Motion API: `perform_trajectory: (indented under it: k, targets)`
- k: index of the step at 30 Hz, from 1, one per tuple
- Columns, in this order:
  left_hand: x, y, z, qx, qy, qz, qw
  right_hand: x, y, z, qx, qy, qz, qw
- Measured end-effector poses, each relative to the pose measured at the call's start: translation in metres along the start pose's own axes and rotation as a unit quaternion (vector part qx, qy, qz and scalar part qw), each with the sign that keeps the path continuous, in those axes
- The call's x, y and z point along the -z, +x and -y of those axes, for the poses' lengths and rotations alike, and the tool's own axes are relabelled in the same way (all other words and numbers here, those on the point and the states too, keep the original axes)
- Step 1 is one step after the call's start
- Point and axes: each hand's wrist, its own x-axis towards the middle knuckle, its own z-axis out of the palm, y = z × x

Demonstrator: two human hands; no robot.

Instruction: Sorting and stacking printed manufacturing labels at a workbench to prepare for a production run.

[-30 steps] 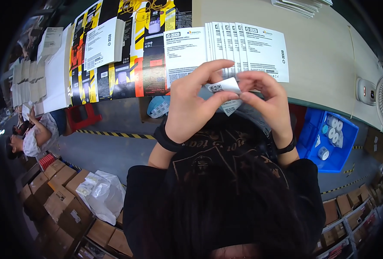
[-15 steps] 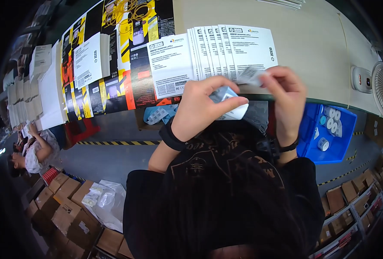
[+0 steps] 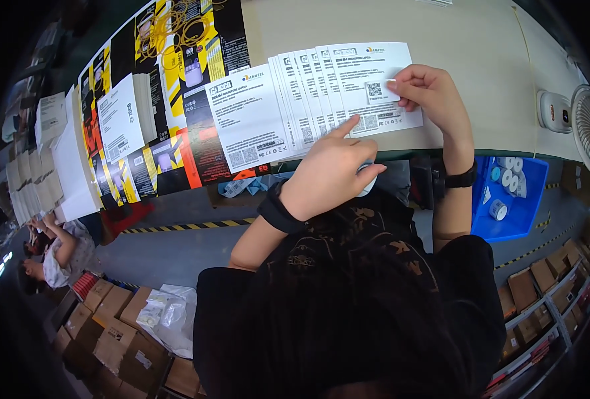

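A small white sticker [image 3: 377, 94] with a square code is pinched at its right edge between the thumb and fingers of my right hand [image 3: 430, 95]. It lies over the printed face of the rightmost white printed sheet [image 3: 348, 73] in an overlapping row. My left hand [image 3: 331, 168] curls round a white label roll [image 3: 369, 179], mostly hidden under the palm. Its index finger stretches out onto the lower edge of that sheet. Further left in the row, a wider-exposed printed sheet [image 3: 241, 123] rests partly on the colourful printed sheet.
A stack of white printed cards [image 3: 122, 120] and yellow rubber bands [image 3: 168, 30] lie on the colourful sheet [image 3: 198, 149]. At the right are a small white fan [image 3: 589, 123] and a blue bin [image 3: 507, 223] with label rolls. Cartons [image 3: 128, 349] stand behind; another person [image 3: 69, 246] works at far left.
My right hand has brought the sticker down over the rightmost sheet, its code now facing up. My left hand has turned palm down with its index finger out on the sheet.
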Motion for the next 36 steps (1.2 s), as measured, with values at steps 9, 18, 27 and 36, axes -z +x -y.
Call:
perform_trajectory:
  k: [9, 18, 27, 36]
  targets:
    - [0.002, 0.003, -0.002, 0.036, 0.014, 0.030, 0.999, -0.002, 0.000, -0.003, -0.005, 0.008, -0.009, 1.000]
    - [-0.001, 0.001, 0.000, 0.033, -0.002, 0.011, 0.999, -0.003, 0.000, -0.005, 0.007, 0.017, -0.007, 1.000]
    - [0.003, 0.002, -0.002, 0.046, 0.021, 0.042, 0.998, -0.019, -0.002, 0.001, 0.056, -0.193, -0.071, 0.977]
    - [0.001, 0.004, -0.001, 0.020, 0.029, 0.015, 0.999, -0.023, 0.007, 0.004, 0.084, -0.487, -0.176, 0.851]
